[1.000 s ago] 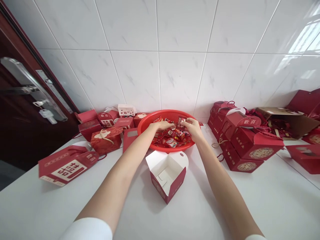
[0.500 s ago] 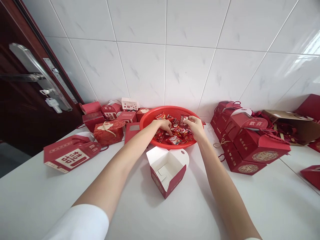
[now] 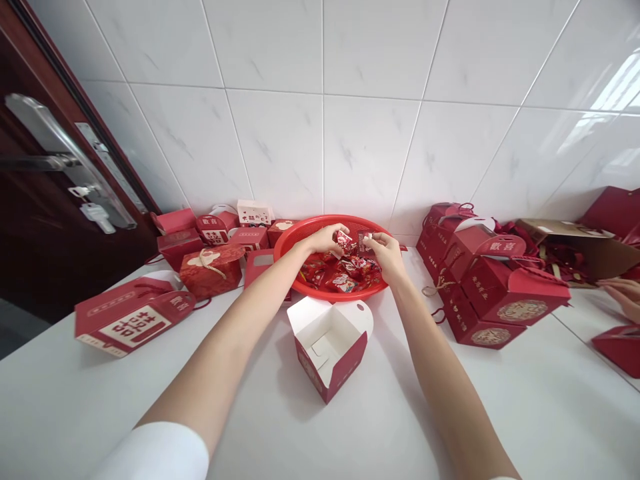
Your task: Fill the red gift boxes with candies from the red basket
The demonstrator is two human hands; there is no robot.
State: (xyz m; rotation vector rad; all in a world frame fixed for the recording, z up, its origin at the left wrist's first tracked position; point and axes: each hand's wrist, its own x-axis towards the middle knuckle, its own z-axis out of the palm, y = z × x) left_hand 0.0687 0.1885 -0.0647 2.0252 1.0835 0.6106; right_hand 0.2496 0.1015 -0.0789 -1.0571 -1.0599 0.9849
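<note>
Over the left part of a red plastic basket (image 3: pixel 320 293), my left hand (image 3: pixel 327 241) pinches a red wrapped candy (image 3: pixel 343 240). At the basket's right side my right hand (image 3: pixel 384 249) is closed on a small dark red packet (image 3: pixel 364 241). Several red wrapped candies (image 3: pixel 345 283) lie in the basket below both hands. In front of the basket, between my forearms, stands an open red box (image 3: pixel 345 365) with a white inside; its bottom shows bare.
Closed red boxes (image 3: pixel 213 270) stand left of the basket, with a larger one (image 3: pixel 135 317) nearer. Stacked red boxes (image 3: pixel 520 287) and a cardboard box (image 3: pixel 600 250) are at right. Another person's hand (image 3: pixel 625 293) shows at the right edge. A tiled wall (image 3: pixel 370 153) rises behind.
My left hand has risen from among the candies and now holds one. My right hand keeps its packet. Another person's hand has appeared at right, and the view has shifted slightly.
</note>
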